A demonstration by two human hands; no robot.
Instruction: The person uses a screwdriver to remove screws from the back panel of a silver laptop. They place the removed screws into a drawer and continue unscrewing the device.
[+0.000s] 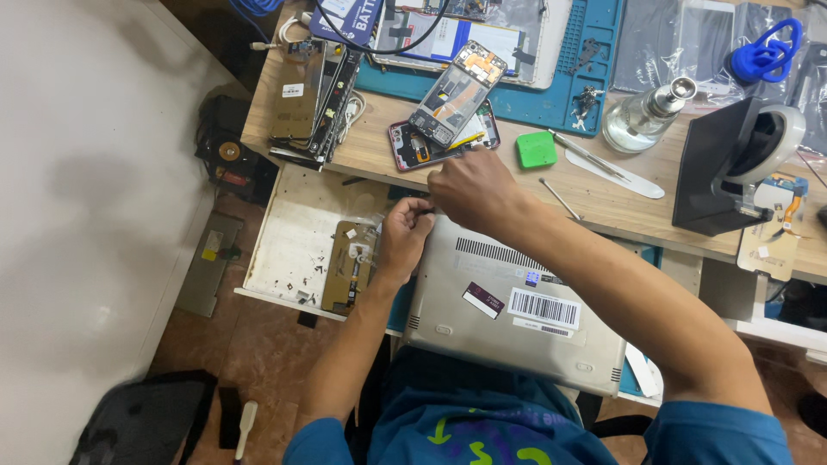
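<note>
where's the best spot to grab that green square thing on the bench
Probably the green square block by its two opposite side edges, pinched from above. It lies flat on the wooden bench with clear wood all round; the tweezers lie just to its right, so come straight down. The right hand is nearest.

Under the left hand [403,234] and right hand [469,191] lies a silver-grey metal laptop, bottom up [517,310], bearing a white barcode sticker and a small dark maroon one. Just beyond the right hand sits a bright green rounded plastic block [537,149] on the light wood-grain desk [603,202]. Further beyond lies a teal-blue rubber work mat [594,52]. Left of the left hand, a tan-brown flat board [345,271] rests in a white, speckled drawer tray [289,241]. The person's shirt is blue with green marks.
</note>
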